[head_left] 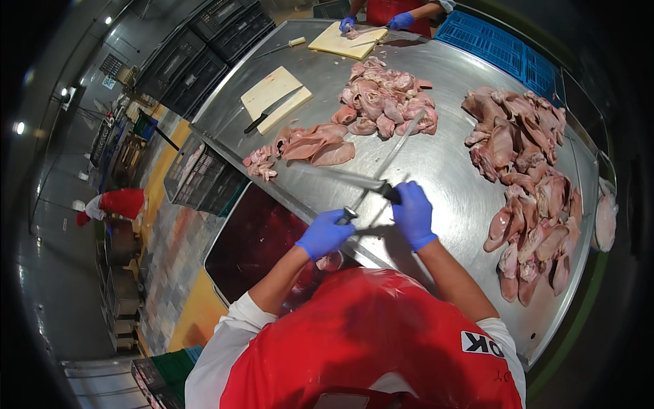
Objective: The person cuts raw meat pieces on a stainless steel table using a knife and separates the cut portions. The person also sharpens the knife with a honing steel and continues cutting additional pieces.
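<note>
My left hand (325, 234), in a blue glove, grips the black handle of a sharpening steel (397, 151), whose rod points up and away. My right hand (413, 213), also gloved, holds a knife by its black handle; the blurred blade (334, 175) lies across the rod, pointing left. Both are above the steel table (381, 249). Pink meat pieces sit in a small group (317, 145) beyond the blade, a heap (381, 95) farther back and a long pile (514, 136) at right. A cutting board (269, 92) with another knife (276, 107) lies back left.
A co-worker's gloved hands (400, 20) work at a second board (340, 42). Blue crates (477, 44) stand behind, black crates (194, 51) back left. A dark red bin (252, 242) is below the table's left edge. Another person (122, 201) in red is at far left.
</note>
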Available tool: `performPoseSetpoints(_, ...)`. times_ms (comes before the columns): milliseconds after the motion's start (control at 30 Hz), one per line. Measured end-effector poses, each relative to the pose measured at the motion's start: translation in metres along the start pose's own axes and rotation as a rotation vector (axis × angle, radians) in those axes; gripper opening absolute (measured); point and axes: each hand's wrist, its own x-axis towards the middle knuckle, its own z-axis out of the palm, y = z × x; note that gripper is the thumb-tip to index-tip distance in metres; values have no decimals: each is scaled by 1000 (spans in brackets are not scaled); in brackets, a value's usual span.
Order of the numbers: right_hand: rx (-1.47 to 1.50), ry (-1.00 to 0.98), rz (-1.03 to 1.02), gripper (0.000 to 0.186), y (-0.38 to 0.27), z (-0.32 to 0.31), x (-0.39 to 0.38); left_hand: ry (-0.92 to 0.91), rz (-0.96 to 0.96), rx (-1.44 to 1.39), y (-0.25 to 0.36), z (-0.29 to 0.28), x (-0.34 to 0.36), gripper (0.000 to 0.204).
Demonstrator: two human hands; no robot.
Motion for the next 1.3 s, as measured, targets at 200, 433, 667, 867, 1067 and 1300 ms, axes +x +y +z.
performPoseSetpoints(200,-88,-132,970,25,186,-30,-23,51,20,182,17,-34,-34,18)
performPoseSetpoints(433,77,-312,306,35,11,-14,-24,78,-43,22,-9,-16,-24,13)
performPoseSetpoints(667,-167,-148,905,32,217,-33,-39,70,82,263,-8,-42,-43,20)
performPoseSetpoints(867,357,-266,540,37,173,-33,-14,252,160,473,-29,-85,-33,16)
performPoseSetpoints(1067,877,-338,737,32,46,-68,97,211,323,571,36,-73,-25,18)
performPoseSetpoints(1300,-304,-1215,386,50,131,-51,-31,358,290,571,44,-101,-40,15)
